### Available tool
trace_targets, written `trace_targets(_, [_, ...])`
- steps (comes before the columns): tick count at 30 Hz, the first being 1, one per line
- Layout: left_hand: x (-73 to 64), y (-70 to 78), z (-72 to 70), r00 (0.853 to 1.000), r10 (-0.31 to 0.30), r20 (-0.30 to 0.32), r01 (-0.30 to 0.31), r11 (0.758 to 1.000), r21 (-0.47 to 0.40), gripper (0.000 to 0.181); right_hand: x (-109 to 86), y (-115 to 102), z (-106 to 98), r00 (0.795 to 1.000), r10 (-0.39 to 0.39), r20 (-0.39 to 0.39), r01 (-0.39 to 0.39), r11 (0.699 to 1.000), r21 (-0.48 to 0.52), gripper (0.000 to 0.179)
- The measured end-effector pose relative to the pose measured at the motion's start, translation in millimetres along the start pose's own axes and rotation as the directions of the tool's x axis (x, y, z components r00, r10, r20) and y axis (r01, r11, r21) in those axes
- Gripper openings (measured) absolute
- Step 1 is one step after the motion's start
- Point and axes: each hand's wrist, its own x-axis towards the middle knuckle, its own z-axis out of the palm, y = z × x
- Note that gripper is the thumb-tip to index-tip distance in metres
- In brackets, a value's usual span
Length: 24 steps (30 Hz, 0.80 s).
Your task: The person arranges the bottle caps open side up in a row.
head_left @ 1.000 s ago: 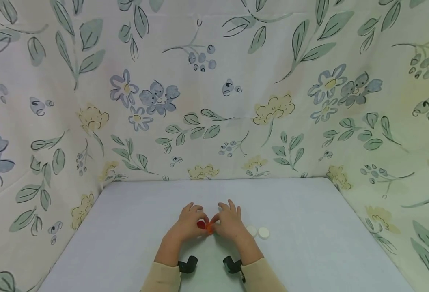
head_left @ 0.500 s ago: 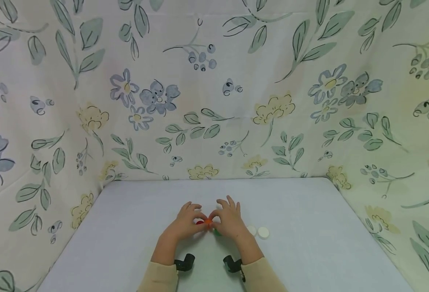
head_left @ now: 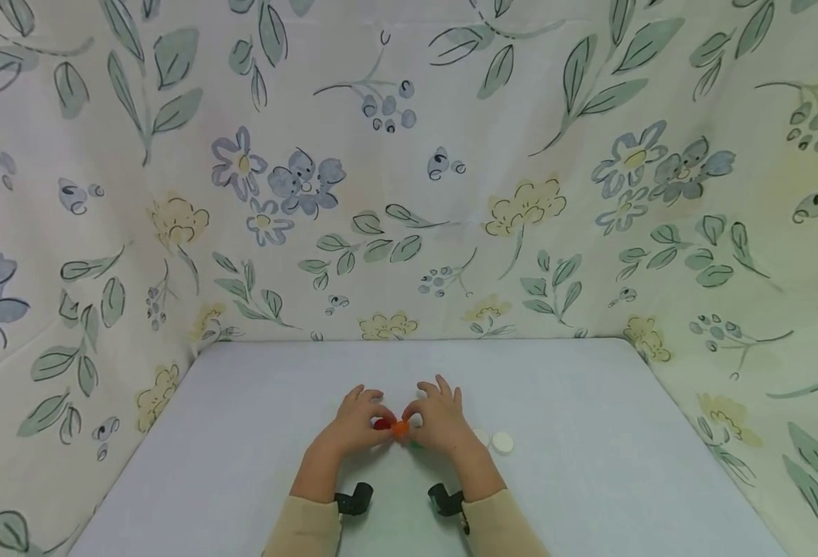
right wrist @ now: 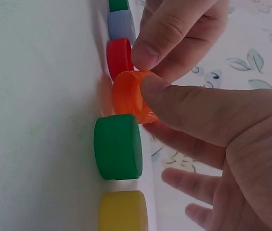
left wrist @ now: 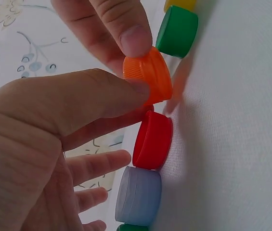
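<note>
Since a second ago, the left hand has shifted slightly outward, and over the last half second the orange bottle cap has turned to show the head camera a rounder outline. That cap sits between the two hands, low over the white cloth-covered table; whether it touches the cloth I cannot tell. The left hand pinches it from its left side and the right hand from its right, thumbs against it, the spare fingers of both hands held away. Its hollow inside shows in the right wrist view.

Just left of the orange cap stands a red bottle cap, hollow side up; farther left come a pale-blue cap and a partly cropped green one. Just right of it is a green ribbed cap, then a yellow cap. Farther right lie two white round caps. Floral fabric hangs behind it.
</note>
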Motion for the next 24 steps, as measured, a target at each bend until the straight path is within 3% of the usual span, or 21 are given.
trace_targets(10, [1.7,0.5,0.8,1.0,0.029,-0.013,-0.028,0.998,0.055,0.011,0.9,0.6,3.0,0.999,0.037,0.024,-0.037,0.999,-0.024,0.021])
trace_targets(17, [1.8,1.6,0.6,1.0,-0.016,0.016,0.016,1.0,0.022,0.017,0.9,-1.2,7.4,0.998,0.042,0.048,-0.039,0.997,-0.063,0.021])
trace_targets(24, [1.8,-4.3,-2.3,0.999,-0.045,0.021,0.045,0.999,-0.004,0.022,1.1,1.6,4.3,0.996,0.044,0.082,-0.041,0.998,-0.041,0.031])
